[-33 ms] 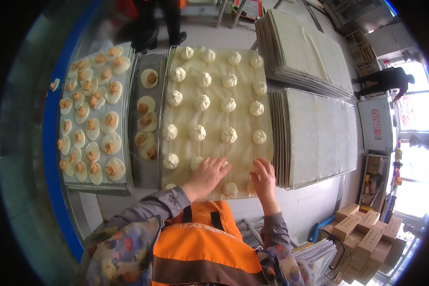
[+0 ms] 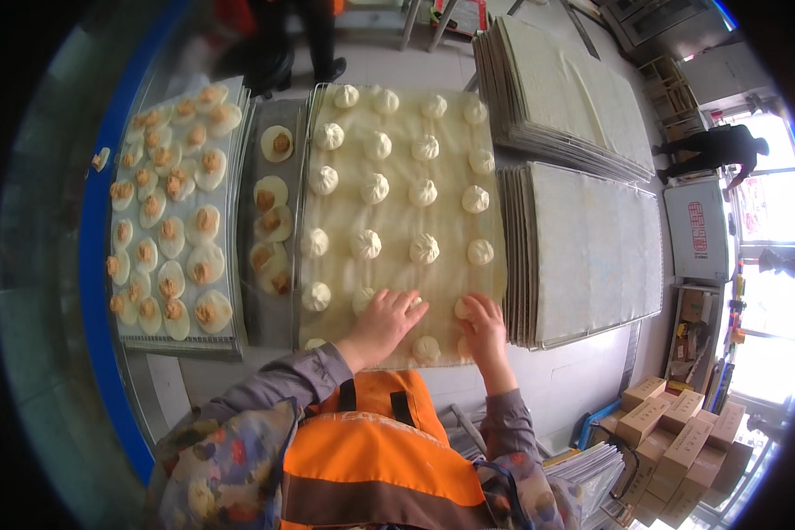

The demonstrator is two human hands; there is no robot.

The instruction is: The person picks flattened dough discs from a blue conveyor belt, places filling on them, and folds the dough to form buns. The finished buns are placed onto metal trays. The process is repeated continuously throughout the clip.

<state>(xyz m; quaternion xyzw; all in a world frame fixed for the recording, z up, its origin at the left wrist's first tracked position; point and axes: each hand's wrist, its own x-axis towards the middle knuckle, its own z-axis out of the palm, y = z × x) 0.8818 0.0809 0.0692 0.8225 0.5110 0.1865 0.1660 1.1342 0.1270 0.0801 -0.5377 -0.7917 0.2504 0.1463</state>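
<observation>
Rows of white pleated steamed buns (image 2: 424, 251) stand on a cloth-lined tray (image 2: 450, 221) in front of me. My left hand (image 2: 384, 325) reaches over the near part of this tray, its fingers curled about a bun (image 2: 416, 303) that they mostly hide. Just left of it, another bun (image 2: 362, 302) is partly covered by the hand. At the tray's near right, my right hand (image 2: 483, 322) has its thumb and fingers closed on a bun (image 2: 462, 307). Below and between the hands sits one more bun (image 2: 427, 348).
On the left, a tray (image 2: 175, 256) bears flat dough rounds topped with filling; several more lie on a grey strip (image 2: 278, 177) beside it. Cloth-covered tray stacks (image 2: 596, 256) stand at right. Cardboard boxes (image 2: 680, 442) are piled lower right. Two other people are farther off.
My right hand has moved slightly, its thumb and fingers closing from apart onto a bun, which now shows at their tips. The left hand has hardly moved.
</observation>
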